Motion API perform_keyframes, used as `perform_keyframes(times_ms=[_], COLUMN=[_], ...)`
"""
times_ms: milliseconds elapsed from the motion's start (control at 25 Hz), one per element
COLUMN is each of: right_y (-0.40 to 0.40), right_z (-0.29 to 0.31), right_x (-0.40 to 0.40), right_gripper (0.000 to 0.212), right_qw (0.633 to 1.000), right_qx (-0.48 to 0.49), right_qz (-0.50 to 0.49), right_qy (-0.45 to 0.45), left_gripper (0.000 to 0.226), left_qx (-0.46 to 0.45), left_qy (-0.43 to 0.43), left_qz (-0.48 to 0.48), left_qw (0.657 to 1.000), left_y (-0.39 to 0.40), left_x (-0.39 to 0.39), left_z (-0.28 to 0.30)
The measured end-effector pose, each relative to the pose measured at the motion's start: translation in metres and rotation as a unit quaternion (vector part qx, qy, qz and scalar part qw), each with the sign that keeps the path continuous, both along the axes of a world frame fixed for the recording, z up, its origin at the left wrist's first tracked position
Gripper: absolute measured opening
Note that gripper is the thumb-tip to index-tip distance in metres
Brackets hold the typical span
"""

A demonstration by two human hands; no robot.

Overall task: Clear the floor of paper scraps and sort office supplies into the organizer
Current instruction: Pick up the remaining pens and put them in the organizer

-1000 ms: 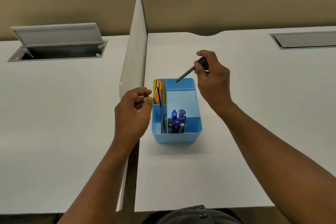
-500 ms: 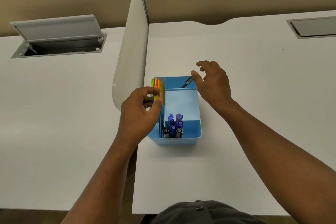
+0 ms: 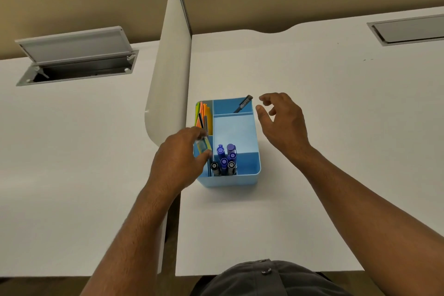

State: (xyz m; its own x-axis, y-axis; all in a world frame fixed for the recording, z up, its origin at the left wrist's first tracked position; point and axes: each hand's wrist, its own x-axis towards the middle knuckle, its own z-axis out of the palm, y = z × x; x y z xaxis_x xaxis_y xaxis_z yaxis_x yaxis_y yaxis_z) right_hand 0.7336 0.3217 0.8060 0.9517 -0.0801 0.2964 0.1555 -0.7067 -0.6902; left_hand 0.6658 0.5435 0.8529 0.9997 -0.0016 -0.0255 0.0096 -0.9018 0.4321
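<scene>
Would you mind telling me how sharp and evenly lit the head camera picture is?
Head view: soft, even light, faint shadow under the blue organizer; wide-angle bending of desk edges; left hand and its small yellowish item slightly blurred; no glare.

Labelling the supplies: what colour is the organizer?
Light blue; the organizer shows clearly in the head view.

organizer (image 3: 247, 176): light blue, compartmented, frame centre, on the white desk (image 3: 300, 127)
dark pen (image 3: 243, 104): leaning in the top right compartment
blue markers (image 3: 226, 158): upright, lower middle compartment
coloured paper (image 3: 203, 113): upper left compartment
left hand (image 3: 179, 161): pinching a small yellowish item (image 3: 203, 146) at organizer's left edge
right hand (image 3: 282, 122): fingers spread, empty, right of organizer
</scene>
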Motion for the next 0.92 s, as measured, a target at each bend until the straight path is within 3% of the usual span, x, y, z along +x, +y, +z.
perform_keyframes(times_ms=[160, 280, 360, 520, 680, 800, 920], right_y=[0.000, 0.001, -0.002, -0.004, -0.001, 0.003, 0.006], right_z=[0.027, 0.050, 0.053, 0.041, 0.024, 0.013, 0.006], right_x=[-0.016, -0.026, -0.034, -0.050, -0.067, -0.073, -0.075], right_gripper=[0.012, 0.027, 0.024, 0.013, 0.012, 0.009, 0.008], right_qw=[0.991, 0.942, 0.930, 0.967, 0.975, 0.974, 0.972], right_qx=[0.110, 0.224, 0.238, 0.138, 0.039, -0.042, -0.093], right_qz=[0.033, 0.146, 0.168, 0.115, 0.154, 0.167, 0.177], right_qy=[0.072, 0.205, 0.225, 0.179, 0.156, 0.149, 0.127], left_gripper=[0.050, 0.062, 0.066, 0.057, 0.025, 0.025, 0.027], left_qx=[-0.075, -0.076, -0.057, -0.091, -0.087, -0.052, -0.034], left_qy=[-0.082, -0.071, -0.058, -0.045, -0.123, -0.097, -0.062], left_qz=[-0.007, -0.095, -0.139, -0.148, -0.022, 0.037, 0.038], left_qw=[0.994, 0.990, 0.987, 0.984, 0.988, 0.993, 0.997], left_y=[-0.018, -0.045, -0.059, -0.058, -0.028, -0.009, 0.000], left_x=[0.017, 0.022, 0.020, 0.008, -0.003, -0.013, -0.020], left_z=[0.024, 0.035, 0.035, 0.020, -0.007, -0.032, -0.049])
